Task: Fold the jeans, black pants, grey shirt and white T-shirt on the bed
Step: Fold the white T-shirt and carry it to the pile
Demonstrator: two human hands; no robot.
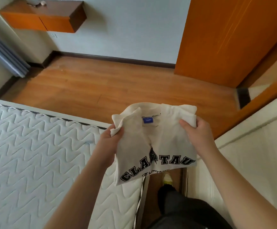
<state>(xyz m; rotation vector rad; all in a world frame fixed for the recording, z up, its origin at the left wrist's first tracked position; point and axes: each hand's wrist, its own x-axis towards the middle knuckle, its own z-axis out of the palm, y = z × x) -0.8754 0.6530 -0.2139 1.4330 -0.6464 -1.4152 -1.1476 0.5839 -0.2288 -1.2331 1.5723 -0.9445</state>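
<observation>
Both hands – left hand [113, 138], right hand [195, 131] – pinch white T-shirt [154, 142] shoulders, held mid-air

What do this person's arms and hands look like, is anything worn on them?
Both forearms are bare as far as the picture shows, with no sleeves in view. The left hand and the right hand wear no gloves, and no rings, watch or bracelet show. Lower down, dark trousers and a pale shoe are visible.

White T-shirt [157, 144], folded (blue neck label showing), black lettering partly hidden, held aloft beside bed [27, 154]
</observation>
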